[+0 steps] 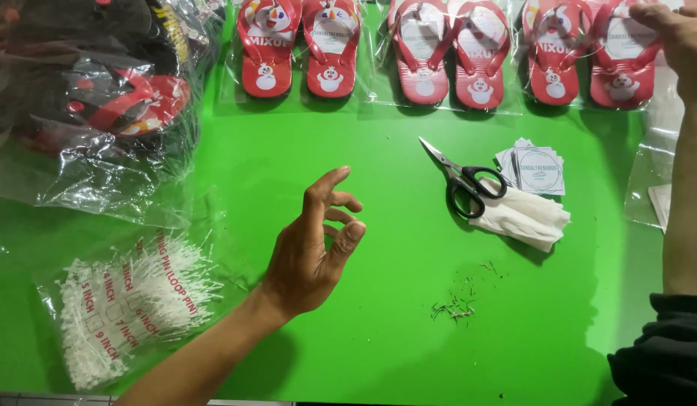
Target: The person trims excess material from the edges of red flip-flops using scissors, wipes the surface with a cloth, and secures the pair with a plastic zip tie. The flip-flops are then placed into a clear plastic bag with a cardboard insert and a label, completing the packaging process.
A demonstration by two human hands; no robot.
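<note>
My left hand point(316, 244) hovers over the green table point(378, 301) near its middle, fingers apart and loosely curled, holding nothing. My right hand point(675, 34) reaches to the far right corner and rests on the rightmost bagged pair of red flip-flops point(581, 53). Two more bagged red pairs lie along the far edge, one in the middle point(450, 53) and one to the left point(299, 49). Black-handled scissors point(461, 177) lie on a folded white cloth point(525, 218), beside a small stack of white paper tags point(535, 169).
A clear bag of white loop pins point(127, 301) lies at the near left. A large plastic bag of dark and red sandals point(93, 98) fills the far left. Small dark clippings point(457, 304) are scattered on the table. Clear plastic point(653, 173) lies at the right edge.
</note>
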